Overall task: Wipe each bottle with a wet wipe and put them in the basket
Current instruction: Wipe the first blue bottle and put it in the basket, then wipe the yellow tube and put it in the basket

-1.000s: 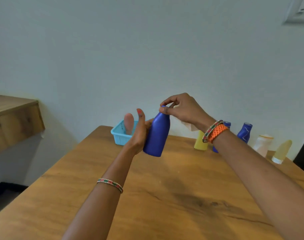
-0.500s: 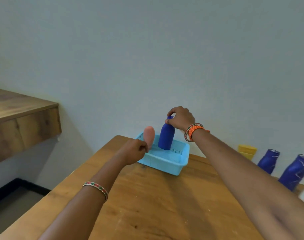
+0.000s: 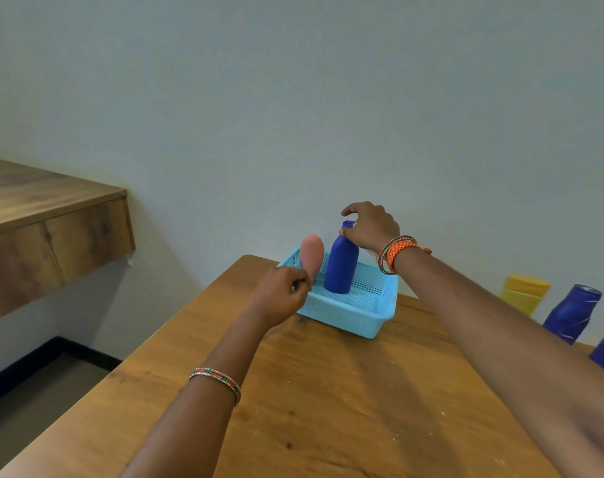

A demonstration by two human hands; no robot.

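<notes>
A dark blue bottle (image 3: 341,267) stands upright inside the light blue basket (image 3: 359,317) at the far side of the wooden table. My right hand (image 3: 371,227) is curled over its cap, thumb against the neck and forefinger raised a little. A pale scrap shows under that palm, too small to identify. A pink bottle (image 3: 312,253) stands in the basket's left end. My left hand (image 3: 282,294) is curled at the basket's near left rim, beside the pink bottle, and seems to grip the rim.
A yellow bottle (image 3: 523,292) and two more dark blue bottles (image 3: 571,313) stand along the wall at the right. A wooden shelf (image 3: 49,215) juts from the wall at the left, over the floor. The table edge (image 3: 176,322) runs diagonally at the left.
One second ago both hands held the blue bottle above the table. It now stands in the basket; my left hand has let go of it and moved to the basket's rim.
</notes>
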